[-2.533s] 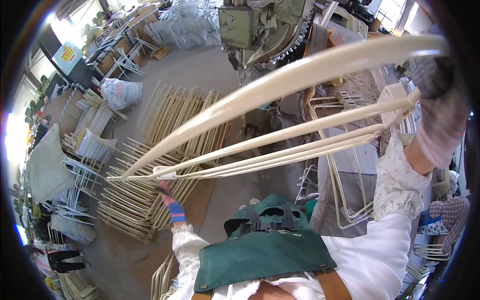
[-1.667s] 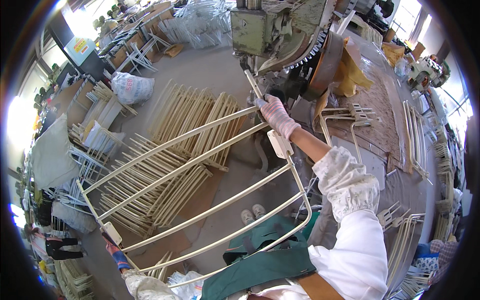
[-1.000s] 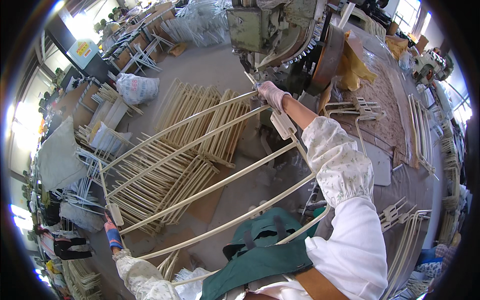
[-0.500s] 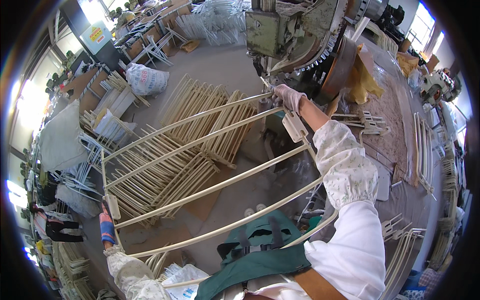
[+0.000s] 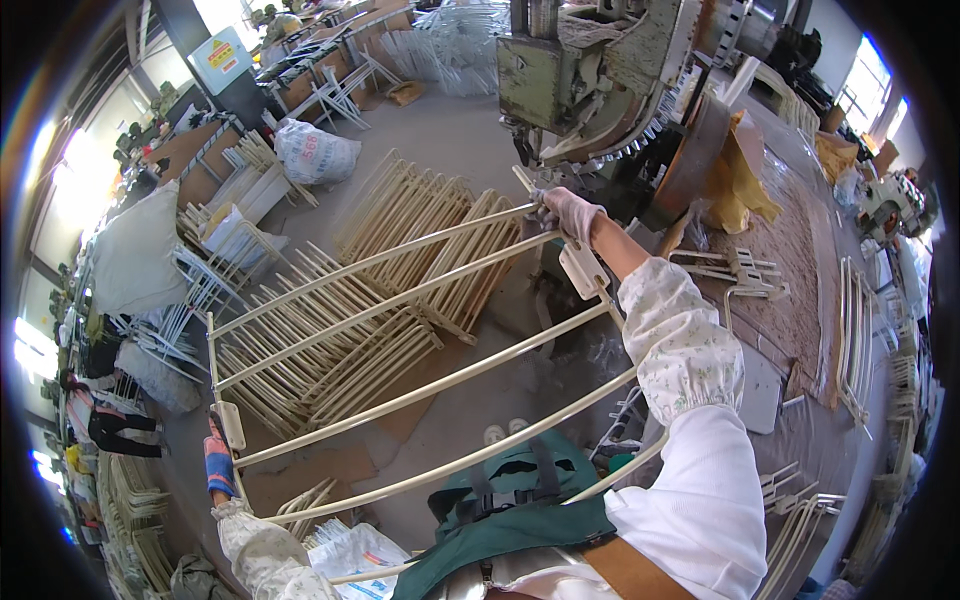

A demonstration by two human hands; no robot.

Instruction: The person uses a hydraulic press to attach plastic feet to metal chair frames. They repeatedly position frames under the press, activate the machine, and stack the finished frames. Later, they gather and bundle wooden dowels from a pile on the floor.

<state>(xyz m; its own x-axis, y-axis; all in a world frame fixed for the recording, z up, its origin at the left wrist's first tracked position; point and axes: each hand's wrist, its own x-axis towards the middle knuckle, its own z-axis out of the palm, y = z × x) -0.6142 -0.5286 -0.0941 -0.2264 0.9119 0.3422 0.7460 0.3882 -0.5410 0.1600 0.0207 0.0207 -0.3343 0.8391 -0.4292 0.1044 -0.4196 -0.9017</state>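
Note:
Both my hands hold a large cream metal tube frame (image 5: 430,388) with several slightly bowed crossbars. It spans the space in front of my body, its right end higher in the view. My gloved left hand (image 5: 219,465) is closed on the left side tube, below a small cream plate (image 5: 230,425). At the far right corner my gloved right hand (image 5: 572,212) grips the tubing, just above another cream plate (image 5: 582,270). A short pale tube end sticks out past this hand, close beneath the green-grey machine (image 5: 530,85). The fingers are partly hidden on both sides.
Stacked cream tube frames (image 5: 400,215) lie on the floor beyond the held frame. White sacks (image 5: 315,152) and more tubing stand at the left. On the right, a dusty bench (image 5: 785,270) bears cream brackets (image 5: 740,270). At far left is another person (image 5: 110,415).
The view has turned slightly left. The held frame and my right hand have shifted a little left and away from the machine. Both hands keep their grip.

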